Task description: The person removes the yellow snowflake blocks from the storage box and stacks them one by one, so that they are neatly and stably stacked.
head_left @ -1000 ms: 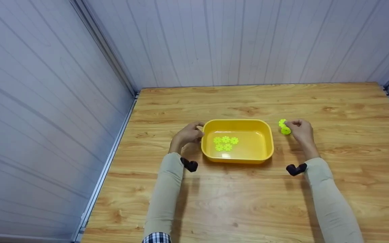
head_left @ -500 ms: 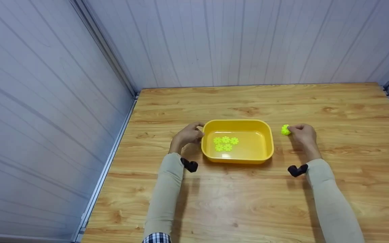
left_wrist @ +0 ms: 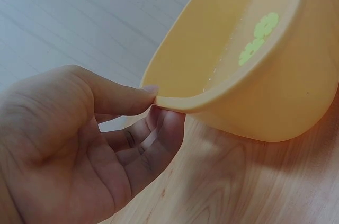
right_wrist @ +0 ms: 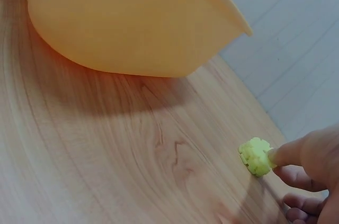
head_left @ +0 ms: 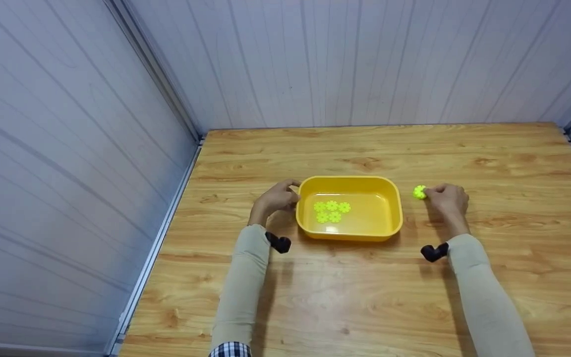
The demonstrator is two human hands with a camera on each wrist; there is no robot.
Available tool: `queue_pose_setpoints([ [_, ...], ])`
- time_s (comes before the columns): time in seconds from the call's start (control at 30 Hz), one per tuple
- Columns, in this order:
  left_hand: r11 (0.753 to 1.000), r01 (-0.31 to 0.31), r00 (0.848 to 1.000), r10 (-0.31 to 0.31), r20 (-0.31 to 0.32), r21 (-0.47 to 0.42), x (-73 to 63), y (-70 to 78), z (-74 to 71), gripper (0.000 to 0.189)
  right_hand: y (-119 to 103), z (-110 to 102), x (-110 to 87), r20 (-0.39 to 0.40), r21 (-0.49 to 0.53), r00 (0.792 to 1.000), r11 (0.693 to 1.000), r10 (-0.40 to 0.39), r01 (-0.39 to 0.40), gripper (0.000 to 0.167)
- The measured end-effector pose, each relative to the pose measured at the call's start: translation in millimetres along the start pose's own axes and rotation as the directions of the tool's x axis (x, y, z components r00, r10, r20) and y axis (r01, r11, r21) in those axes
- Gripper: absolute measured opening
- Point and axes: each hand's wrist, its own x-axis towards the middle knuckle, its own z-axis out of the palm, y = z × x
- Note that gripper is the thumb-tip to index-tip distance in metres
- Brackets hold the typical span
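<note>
My left hand [head_left: 276, 197] is at the left end of a yellow plastic basin [head_left: 350, 237]. In the left wrist view, its thumb lies on the basin's rim and the curled fingers sit beneath, pinching the edge. Several flower-shaped plastic pieces [head_left: 332, 205] lie flat on the basin floor, toward its left side. To the right of the basin, my right hand [head_left: 449, 203] pinches a small bunch of the same bright yellow-green flower pieces [right_wrist: 256, 157] between thumb and finger. They overlap one another, close over the table.
The wood-grain table [head_left: 345, 297] carries the basin near its middle. Pale panel walls [head_left: 285, 64] rise behind the table and along its left side. A dark wrist-camera mount [head_left: 434, 252] juts inward from the right sleeve, and another mount [head_left: 279, 243] from the left.
One second ago two flower pieces showed apart at the right fingertips; now they overlap in one bunch. The right hand has shifted slightly right and nearer. The left hand and basin have stayed put.
</note>
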Motion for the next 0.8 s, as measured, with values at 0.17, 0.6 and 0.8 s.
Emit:
queue_pose_setpoints([
  [0.17,1.000,-0.006,1.000,0.006,0.003,0.002,-0.2,0.0,-0.2,0.044,-0.9,-0.5,0.2,0.013,-0.027,1.000,1.000,0.007,-0.006,0.042],
  [0.6,1.000,-0.008,1.000,0.007,-0.019,-0.014,-0.9,-1.9,-0.2,0.041,1.4,2.5,0.3,-0.031,-0.038,0.999,0.999,-0.030,0.029,0.040],
  [0.8,1.000,-0.013,1.000,0.013,-0.017,-0.003,-0.2,-2.1,0.2,0.041,2.8,-0.2,0.4,-0.031,0.006,0.999,1.000,-0.020,0.020,0.043],
])
